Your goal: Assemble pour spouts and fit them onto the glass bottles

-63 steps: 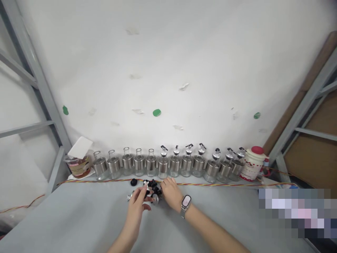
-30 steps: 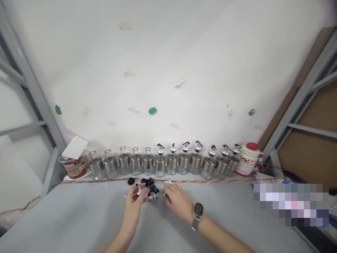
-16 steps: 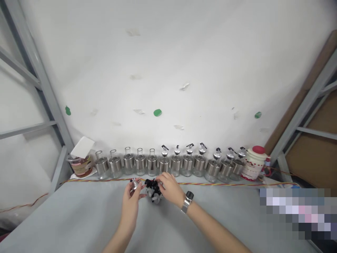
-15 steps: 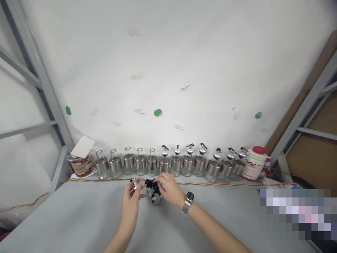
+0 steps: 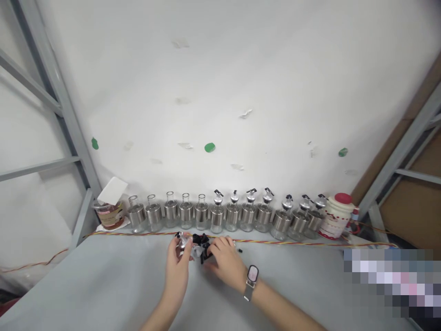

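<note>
My left hand (image 5: pixel 178 264) grips a silver bottle pourer (image 5: pixel 183 241) between thumb and fingers. Against it lies a small cluster of pourers (image 5: pixel 197 251) with black spouts and clear, ribbed stoppers. My right hand (image 5: pixel 225 262), a watch on its wrist, curls over the right side of this cluster, its fingertips closed on a black pourer part (image 5: pixel 206 248). Just beyond its knuckles shows a small black tip (image 5: pixel 240 251), the rest hidden by the hand. Behind stands a row of glass bottles with steel sleeves: several open-necked ones (image 5: pixel 154 214) at left, several pourer-topped ones (image 5: pixel 263 212) at right.
A twisted red-yellow cord (image 5: pixel 275 241) runs across the grey table (image 5: pixel 113 285) before the bottles. A jar with brown contents (image 5: pixel 110 216) stands at the left end, a cream jar with red lid (image 5: pixel 336 218) at the right. The white wall (image 5: pixel 220 92) rises behind.
My right hand has shifted slightly right and nearer me, and its wrist has turned so the watch face shows. The small black tip has appeared beyond it. My left hand still holds the pourer.
</note>
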Tool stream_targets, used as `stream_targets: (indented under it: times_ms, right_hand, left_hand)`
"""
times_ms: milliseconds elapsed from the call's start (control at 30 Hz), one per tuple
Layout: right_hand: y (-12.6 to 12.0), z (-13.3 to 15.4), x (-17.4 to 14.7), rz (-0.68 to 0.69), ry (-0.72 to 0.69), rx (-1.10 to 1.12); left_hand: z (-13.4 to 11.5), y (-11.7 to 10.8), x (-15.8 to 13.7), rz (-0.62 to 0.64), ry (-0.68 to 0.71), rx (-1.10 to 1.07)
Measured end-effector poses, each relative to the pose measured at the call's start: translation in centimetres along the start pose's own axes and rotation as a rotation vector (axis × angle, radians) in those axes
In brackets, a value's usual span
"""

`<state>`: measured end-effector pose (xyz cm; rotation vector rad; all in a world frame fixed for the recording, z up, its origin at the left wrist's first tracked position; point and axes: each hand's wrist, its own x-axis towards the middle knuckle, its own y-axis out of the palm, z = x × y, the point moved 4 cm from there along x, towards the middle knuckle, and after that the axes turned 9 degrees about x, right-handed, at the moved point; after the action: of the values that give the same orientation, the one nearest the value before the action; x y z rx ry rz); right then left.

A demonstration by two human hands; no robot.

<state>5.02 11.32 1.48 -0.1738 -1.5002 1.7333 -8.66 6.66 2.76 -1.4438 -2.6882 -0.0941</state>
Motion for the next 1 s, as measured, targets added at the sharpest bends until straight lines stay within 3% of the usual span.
stream_targets:
  times_ms: [300, 600, 1000]
  right_hand:
    - [3.4, 1.1, 1.0, -0.014, -0.061, -0.186]
    - [1.8, -0.1, -0.2, -0.031, -0.048, -0.179]
    - [3.5, 0.0, 0.7, -0.019, 0.005, -0.101]
  left_hand:
    - [0.2, 0.7, 0.0, 0.076, 0.014, -0.009]
    - [-0.1, 0.7, -0.5, 0.087, -0.004, -0.042]
    - [0.1, 0.9, -0.8, 0.116, -0.038, -0.044]
